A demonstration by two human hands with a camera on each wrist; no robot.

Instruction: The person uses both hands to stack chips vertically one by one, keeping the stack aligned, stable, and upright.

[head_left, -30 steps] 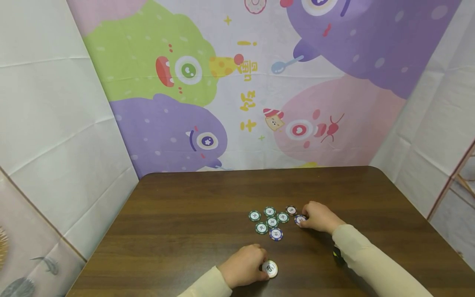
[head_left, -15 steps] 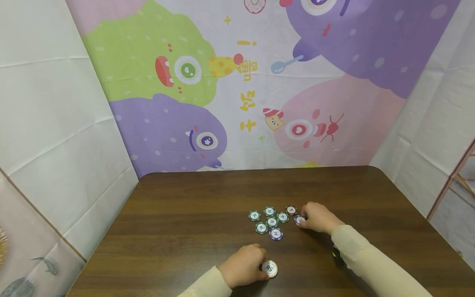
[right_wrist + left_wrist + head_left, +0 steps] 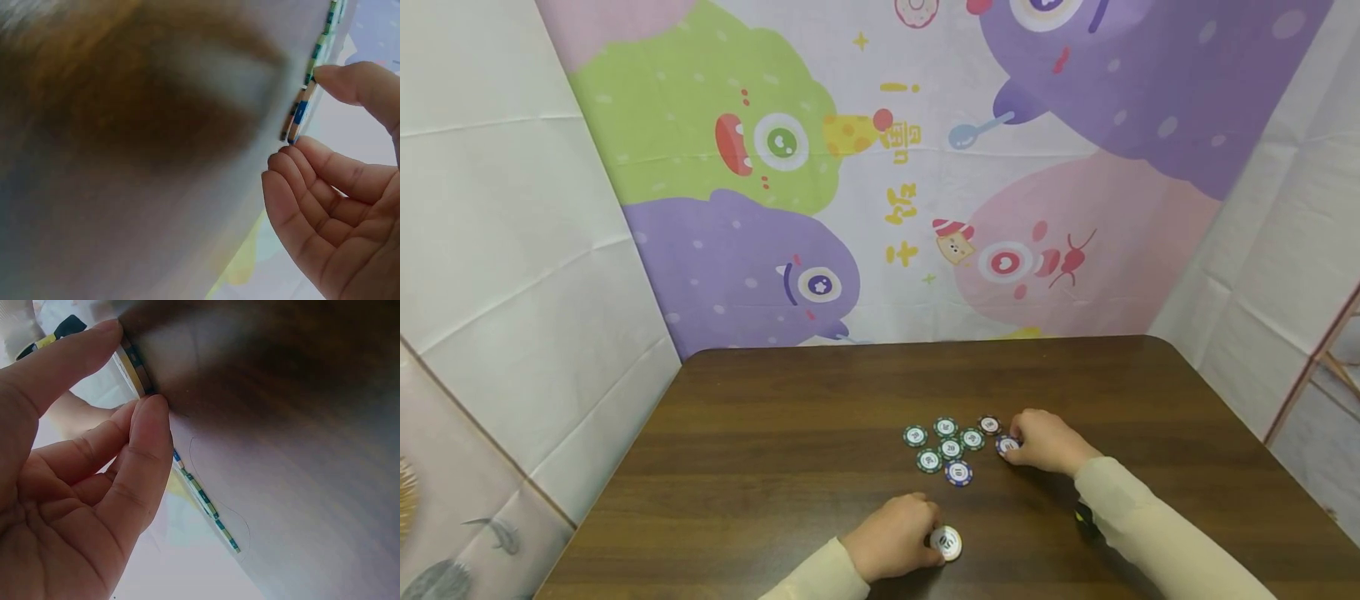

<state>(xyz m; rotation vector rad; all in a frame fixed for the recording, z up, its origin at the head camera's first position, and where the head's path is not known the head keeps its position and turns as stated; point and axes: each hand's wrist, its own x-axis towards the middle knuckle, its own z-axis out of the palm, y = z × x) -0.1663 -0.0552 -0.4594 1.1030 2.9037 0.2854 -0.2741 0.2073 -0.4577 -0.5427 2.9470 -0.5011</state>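
I see my left hand (image 3: 895, 537) pinching a pale, yellow-rimmed round poker chip (image 3: 947, 543) between thumb and fingertips, near the front of the counter (image 3: 760, 467), which is dark brown wood. My right hand (image 3: 1047, 440), farther forward, holds a blue-and-white round chip (image 3: 1006, 444) by its edges, its other fingers curled. Compared with a second ago, I find both grips and every chip essentially unmoved; I take this as a steady hold, with neither chip being carried along. Just beside the right-hand chip lies a dark brown-edged round chip (image 3: 989, 425), then a cluster of five green-and-white round chips (image 3: 951, 448). A second blue-and-white chip (image 3: 958, 473) sits at the cluster's near side. Behind the counter hangs a cartoon-printed cloth (image 3: 917, 192).
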